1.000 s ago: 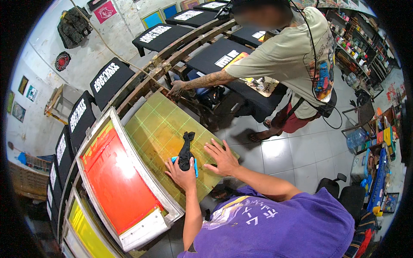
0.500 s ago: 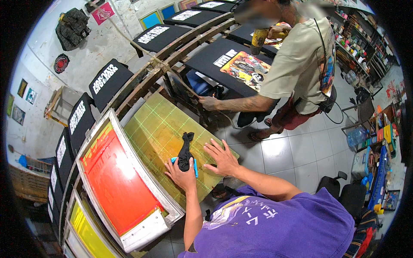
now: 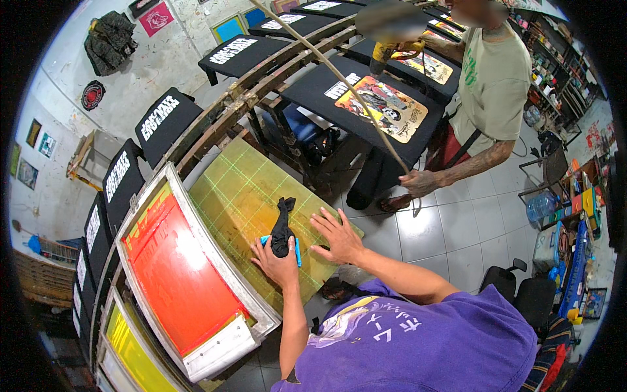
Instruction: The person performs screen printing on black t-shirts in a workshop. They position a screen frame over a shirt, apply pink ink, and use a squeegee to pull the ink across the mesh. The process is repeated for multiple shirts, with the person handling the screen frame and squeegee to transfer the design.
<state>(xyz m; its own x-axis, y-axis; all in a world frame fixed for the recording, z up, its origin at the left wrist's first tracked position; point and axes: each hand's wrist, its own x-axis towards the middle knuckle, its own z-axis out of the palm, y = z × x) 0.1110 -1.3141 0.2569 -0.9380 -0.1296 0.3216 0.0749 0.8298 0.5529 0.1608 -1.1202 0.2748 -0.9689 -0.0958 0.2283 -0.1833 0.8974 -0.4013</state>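
Observation:
A yellow board with a green grid (image 3: 225, 173) lies before me. On it rests a bunched black cloth (image 3: 282, 225), its knotted end pointing away, with a light-blue piece (image 3: 298, 251) partly showing beneath. My left hand (image 3: 277, 264) is closed around the near end of the cloth, thumb on the right side and fingers on the left. To the right, my right hand (image 3: 341, 240) lies flat on the board with fingers spread, holding nothing.
A framed screen with red ink (image 3: 179, 261) stands left of the board, a yellow one (image 3: 134, 343) beyond. Black shirts on boards (image 3: 166, 124) line the curved rail. At right, a co-worker (image 3: 493, 91) holds a yellow heat-gun-like tool (image 3: 385, 57) and a long cord (image 3: 356, 98).
The co-worker has stepped back to the right and drawn the cord across the printed shirt. My hands and the cloth stay in nearly the same place.

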